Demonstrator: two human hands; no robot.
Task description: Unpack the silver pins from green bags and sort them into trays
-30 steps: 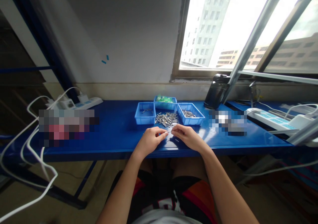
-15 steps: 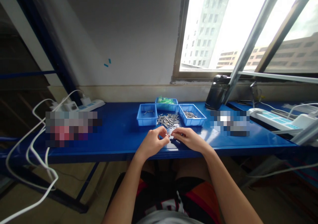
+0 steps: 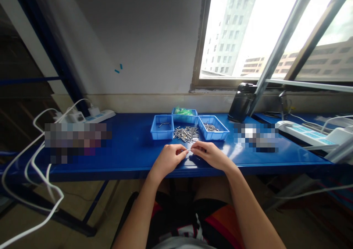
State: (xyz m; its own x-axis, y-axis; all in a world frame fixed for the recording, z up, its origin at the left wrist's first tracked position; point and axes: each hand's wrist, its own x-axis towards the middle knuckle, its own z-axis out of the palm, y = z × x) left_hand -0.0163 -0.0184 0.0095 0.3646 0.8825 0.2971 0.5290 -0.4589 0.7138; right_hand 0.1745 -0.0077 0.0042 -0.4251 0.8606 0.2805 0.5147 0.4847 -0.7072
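My left hand (image 3: 168, 158) and my right hand (image 3: 209, 154) meet fingertip to fingertip just above the blue table (image 3: 129, 149), near its front edge. Both are closed in a pinch on one small metal pin (image 3: 189, 151) held between them. Just beyond the hands lies a loose pile of metal pins (image 3: 185, 133). Three small blue trays stand behind it: the left tray (image 3: 162, 127) with a few pins, the right tray (image 3: 213, 127) with more pins, and a rear tray (image 3: 184, 115) with green parts.
A black jar (image 3: 241, 102) stands at the back right beside a slanted metal bar. White power strips lie at the far left (image 3: 95, 116) and far right (image 3: 306, 134), with white cables (image 3: 35, 160) hanging off the left edge. Blurred patches cover objects on both sides.
The hands stay close together at the same spot; the fingers shift slightly on the small pin. The view moves a little.
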